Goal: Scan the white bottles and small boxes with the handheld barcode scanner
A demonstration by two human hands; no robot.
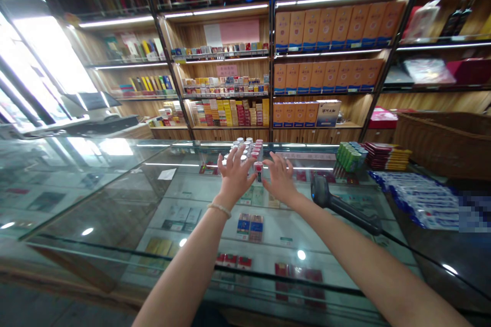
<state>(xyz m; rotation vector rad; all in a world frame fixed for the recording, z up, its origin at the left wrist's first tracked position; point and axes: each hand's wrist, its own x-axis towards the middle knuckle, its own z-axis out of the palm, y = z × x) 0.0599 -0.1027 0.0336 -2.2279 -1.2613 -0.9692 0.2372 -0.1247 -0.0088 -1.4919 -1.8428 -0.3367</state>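
Observation:
Rows of small containers with white and pinkish-red tops (255, 150) stand on the glass counter. My left hand (235, 176) is at their left side with its fingers spread and thumb out. Opposite it, my right hand (281, 178) hovers at the right side, its fingers also apart. In the gap between my thumbs stands the front container (259, 171), with a red and dark label. Whether any fingertip touches the containers I cannot tell. My left hand hides part of the rows.
A black barcode scanner (345, 207) with a cable lies right of my right forearm. Farther right are green cans (348, 156), red and yellow packs (387, 156), blue-white packets (418, 196) and a brown wicker basket (445, 143). A white paper (167, 174) lies left on the glass counter (126, 204).

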